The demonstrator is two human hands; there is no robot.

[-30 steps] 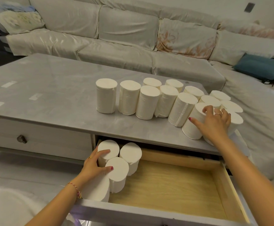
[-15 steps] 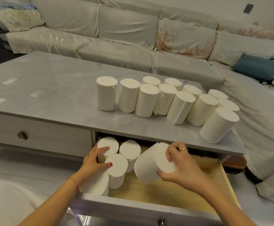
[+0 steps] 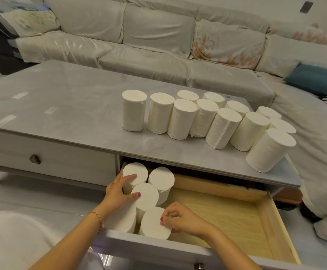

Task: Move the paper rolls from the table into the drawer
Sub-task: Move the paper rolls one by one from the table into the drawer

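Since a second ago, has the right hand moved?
Yes. The right hand went from the table edge down into the drawer, now setting a paper roll at its front-left.

Twelve white paper rolls point(image 3: 182, 119) stand clustered on the table point(image 3: 61, 106); five stand upright in the open drawer's point(image 3: 275, 221) left end

I see a grey marbled surface point(image 3: 71, 106) with twelve white paper rolls point(image 3: 182, 118) standing upright on its right half, bunched in two loose rows running toward three o'clock. The roll at four o'clock point(image 3: 269, 151) stands near the front right corner, a little apart from the rest. A few pale tape strips point(image 3: 4, 120) lie on the surface at nine o'clock.
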